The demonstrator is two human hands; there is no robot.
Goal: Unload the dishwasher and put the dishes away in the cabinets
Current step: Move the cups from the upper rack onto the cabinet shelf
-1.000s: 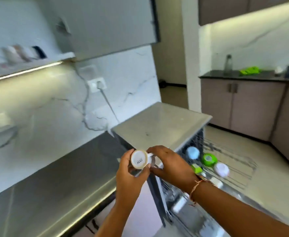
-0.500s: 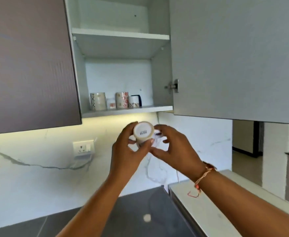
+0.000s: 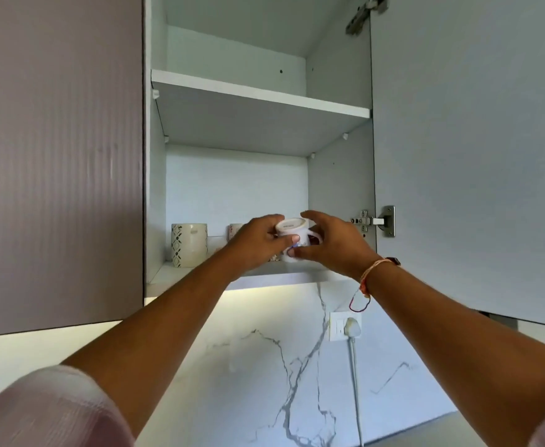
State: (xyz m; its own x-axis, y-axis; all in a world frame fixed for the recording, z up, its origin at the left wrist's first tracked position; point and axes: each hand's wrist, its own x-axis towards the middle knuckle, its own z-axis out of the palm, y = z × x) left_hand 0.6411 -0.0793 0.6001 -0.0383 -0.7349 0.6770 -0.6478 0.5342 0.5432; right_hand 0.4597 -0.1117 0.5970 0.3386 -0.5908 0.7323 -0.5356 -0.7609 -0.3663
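A small white mug [image 3: 293, 233] with a printed pattern is held upside down, base facing me, at the front of the lower shelf [image 3: 274, 276] of the open wall cabinet. My left hand [image 3: 258, 241] grips its left side with thumb and fingers. My right hand [image 3: 332, 243] holds the handle side, thumb under the mug. Whether the mug touches the shelf is hidden by my hands. A cream patterned mug [image 3: 189, 244] stands at the shelf's left, and another mug [image 3: 235, 232] shows partly behind my left hand.
The cabinet door [image 3: 471, 156] hangs open to the right, its hinge [image 3: 374, 221] near my right hand. An upper shelf [image 3: 258, 93] sits above. A closed brown door [image 3: 58, 156] is at left. Below, a marble backsplash carries a socket with a plug [image 3: 347, 325].
My view rose from the dishwasher to the cabinet. Both hands lifted the mug from waist height up and forward onto the lower shelf level.
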